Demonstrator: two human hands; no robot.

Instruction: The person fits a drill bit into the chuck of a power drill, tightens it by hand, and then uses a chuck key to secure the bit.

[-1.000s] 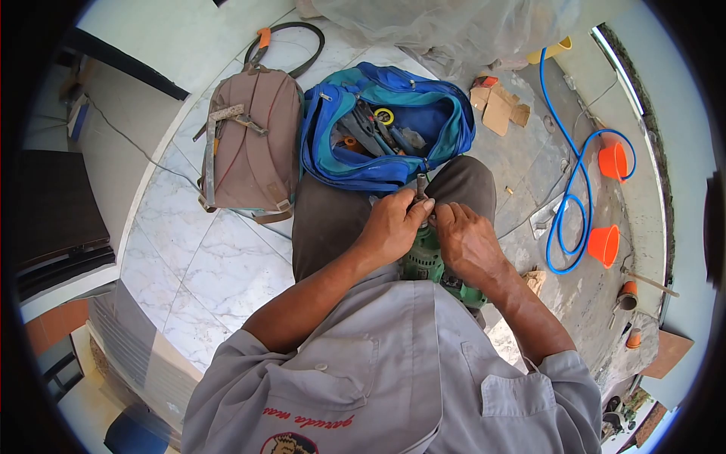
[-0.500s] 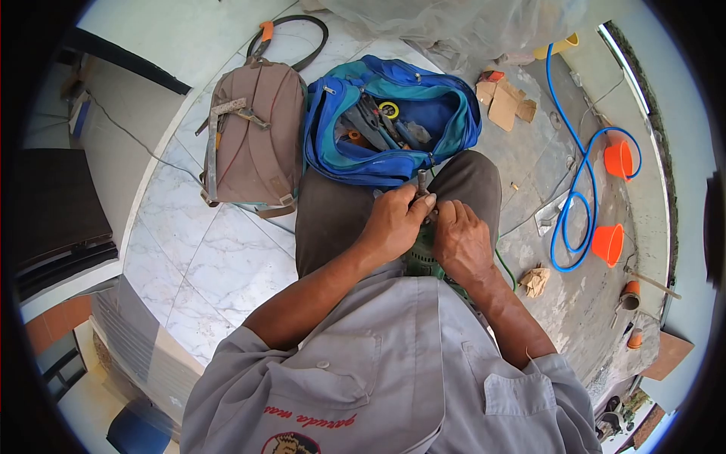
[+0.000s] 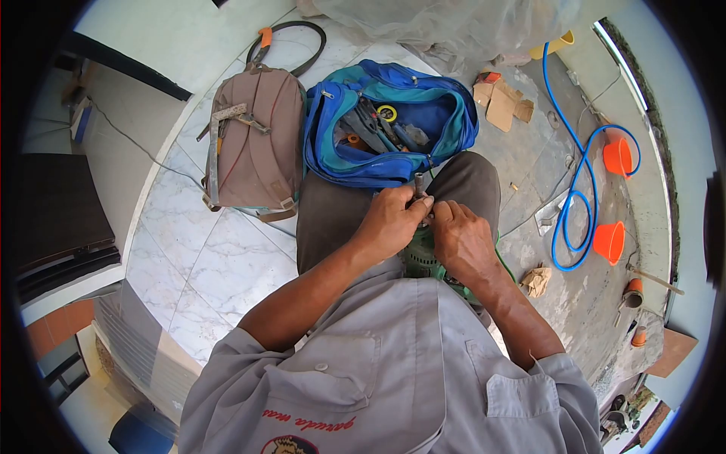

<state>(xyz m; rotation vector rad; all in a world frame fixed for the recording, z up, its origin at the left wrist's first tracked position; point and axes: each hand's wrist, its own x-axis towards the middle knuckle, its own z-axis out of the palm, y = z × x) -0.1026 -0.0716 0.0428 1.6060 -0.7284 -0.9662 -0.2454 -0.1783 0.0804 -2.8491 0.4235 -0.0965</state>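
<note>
A green power tool (image 3: 422,259) with a vented housing sits between my thighs, its front end pointing away from me. A short grey metal shaft (image 3: 420,185) sticks out past my fingers at that end. My left hand (image 3: 392,221) is closed, thumb and fingers pinching around the base of the shaft. Beside it, my right hand (image 3: 463,238) has its fingers curled over the front of the tool. The two hands nearly touch, and they hide the join between shaft and housing. Exactly what my right fingertips grip is hidden.
Just beyond my knees lies an open blue bag (image 3: 446,125) with hand tools inside. A brown backpack (image 3: 255,144) lies left of it. To the right are a blue hose (image 3: 586,174), orange buckets (image 3: 609,242), torn cardboard (image 3: 501,104) and crumpled paper (image 3: 536,281). Plastic sheeting (image 3: 454,26) hangs ahead.
Both hands keep nearly the same place and hold on the tool, with only slight finger movement. The whole view has shifted a little.
</note>
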